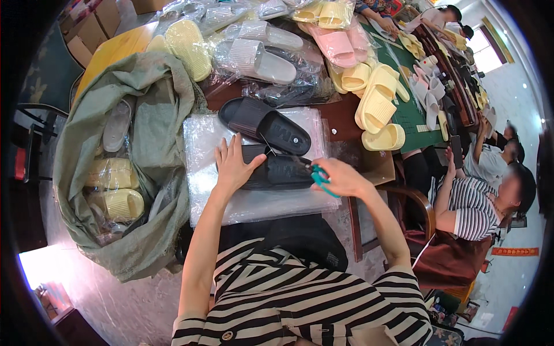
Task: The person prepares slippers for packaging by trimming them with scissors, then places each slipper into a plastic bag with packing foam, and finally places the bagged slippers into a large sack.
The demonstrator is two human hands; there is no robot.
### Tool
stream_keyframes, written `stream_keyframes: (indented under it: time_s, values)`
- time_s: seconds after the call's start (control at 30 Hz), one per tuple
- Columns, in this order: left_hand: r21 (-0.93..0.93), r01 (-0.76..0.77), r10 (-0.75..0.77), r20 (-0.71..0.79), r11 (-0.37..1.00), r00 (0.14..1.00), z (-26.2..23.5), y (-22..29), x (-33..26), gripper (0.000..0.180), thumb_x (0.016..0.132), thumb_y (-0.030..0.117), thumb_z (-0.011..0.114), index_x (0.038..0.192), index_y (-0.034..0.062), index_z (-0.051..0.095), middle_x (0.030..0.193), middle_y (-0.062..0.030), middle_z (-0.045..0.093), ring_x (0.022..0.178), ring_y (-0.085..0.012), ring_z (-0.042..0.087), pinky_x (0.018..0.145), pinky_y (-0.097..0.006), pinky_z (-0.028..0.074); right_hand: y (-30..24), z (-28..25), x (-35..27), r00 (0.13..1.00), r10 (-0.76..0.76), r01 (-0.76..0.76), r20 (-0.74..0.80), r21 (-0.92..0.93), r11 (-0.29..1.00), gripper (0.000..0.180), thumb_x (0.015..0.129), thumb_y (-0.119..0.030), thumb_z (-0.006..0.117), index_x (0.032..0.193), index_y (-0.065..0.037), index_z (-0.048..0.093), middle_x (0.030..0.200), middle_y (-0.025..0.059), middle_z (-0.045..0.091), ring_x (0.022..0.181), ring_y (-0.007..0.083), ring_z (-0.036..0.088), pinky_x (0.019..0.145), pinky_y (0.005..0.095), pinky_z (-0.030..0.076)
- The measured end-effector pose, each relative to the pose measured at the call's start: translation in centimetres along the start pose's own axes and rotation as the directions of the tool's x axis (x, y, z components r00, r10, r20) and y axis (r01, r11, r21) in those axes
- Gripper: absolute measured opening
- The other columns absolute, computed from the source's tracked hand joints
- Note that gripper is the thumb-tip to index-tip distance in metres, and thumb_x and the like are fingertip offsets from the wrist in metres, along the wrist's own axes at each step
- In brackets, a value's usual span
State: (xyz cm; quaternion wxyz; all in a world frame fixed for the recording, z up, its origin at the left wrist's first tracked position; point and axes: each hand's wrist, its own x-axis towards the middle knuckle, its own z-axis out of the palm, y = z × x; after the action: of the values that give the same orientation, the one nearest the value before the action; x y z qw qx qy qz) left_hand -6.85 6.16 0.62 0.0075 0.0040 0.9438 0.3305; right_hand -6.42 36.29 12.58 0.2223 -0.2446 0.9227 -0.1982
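My left hand point(234, 164) lies with its fingers spread on the strap of a black slide slipper point(280, 171), thumb stretched toward the footbed. My right hand point(340, 177) is closed round a pair of scissors point(321, 180) with teal handles. Their dark blades point left over the slipper's footbed; I cannot tell whether they touch it. Just beyond lies a second black slide slipper point(277, 130), its strap to the left. A thin strip point(267, 144) stands up between the two slippers. Both rest on a stack of clear plastic bags point(202, 196).
At the left a green sack point(156, 242) holds bagged slippers. Bagged grey slippers point(262, 60) heap up at the back. Yellow slippers point(378, 98) lie at the right by a green mat point(412, 112). A wooden chair arm point(424, 207) stands close right; several people sit beyond.
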Motion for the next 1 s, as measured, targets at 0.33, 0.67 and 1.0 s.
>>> stream_keyframes:
  time_s: [0.33,0.67,1.0]
  values:
    - [0.022,-0.029,0.03,-0.046,0.999,0.999,1.0,-0.8,0.2,0.075,0.099,0.054,0.043,0.149,0.0,0.03,0.15,-0.0212,0.039,0.143,-0.045,0.024,0.117,-0.056,0.012,-3.2,3.4,2.6,0.995,0.032,-0.036,0.093,0.042,0.998,0.054,0.088,-0.051,0.065,0.11,-0.003,0.055,0.087,0.0209,0.066,0.085,0.0422,0.064,0.072,0.047,0.049]
    - [0.022,-0.032,0.033,-0.049,0.999,0.998,0.8,-0.8,0.1,0.075,0.099,0.054,0.043,0.15,0.0,0.03,0.15,-0.0207,0.039,0.144,-0.0441,0.024,0.117,-0.056,0.012,-3.3,4.0,3.8,0.998,0.023,-0.022,0.056,-0.006,1.0,0.051,0.088,-0.055,0.063,0.099,-0.005,0.059,0.076,0.0201,0.066,0.076,0.0425,0.065,0.065,0.049,0.048]
    - [0.029,-0.038,0.039,-0.048,0.999,0.998,0.9,-0.7,0.0,0.076,0.099,0.054,0.043,0.149,-0.0017,0.031,0.149,-0.0216,0.04,0.143,-0.0446,0.025,0.117,-0.057,0.012,-3.3,3.7,3.3,1.0,0.015,-0.015,-0.002,-0.009,1.0,0.045,0.087,-0.05,0.066,0.097,-0.006,0.063,0.075,0.0161,0.067,0.071,0.0391,0.065,0.064,0.0463,0.049]
